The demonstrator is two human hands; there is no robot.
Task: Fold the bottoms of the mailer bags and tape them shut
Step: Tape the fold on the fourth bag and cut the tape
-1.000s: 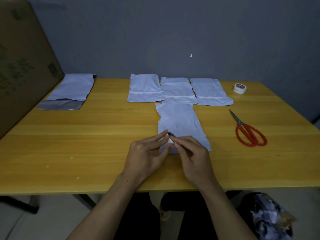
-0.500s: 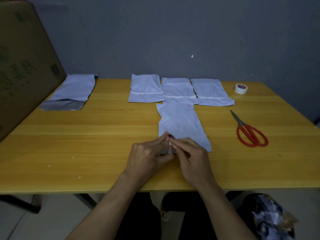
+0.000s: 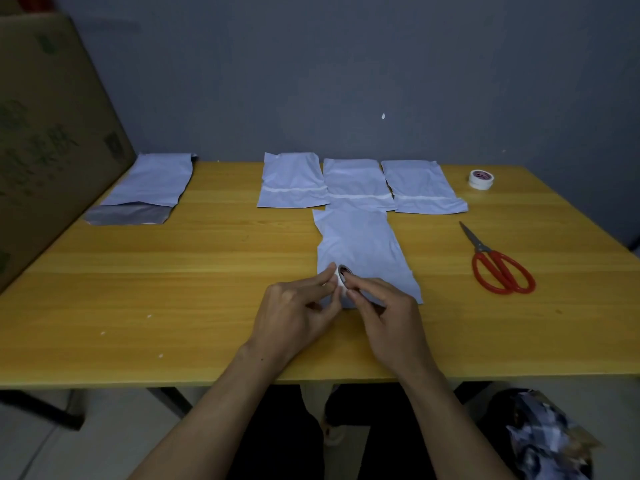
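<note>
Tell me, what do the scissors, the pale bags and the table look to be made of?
Scissors: grey metal blades, glossy red handles, probably plastic. Mailer bags: thin plastic film, it seems, matte and pale, creasing softly. Table: yellow wood grain with a light sheen, perhaps veneer or laminate.

Flat mailer bag, tape roll above

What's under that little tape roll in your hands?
A pale blue-grey plastic mailer bag lies flat on the yellow wooden table beneath the small white tape roll. The left hand and right hand hide its near left corner.
</note>
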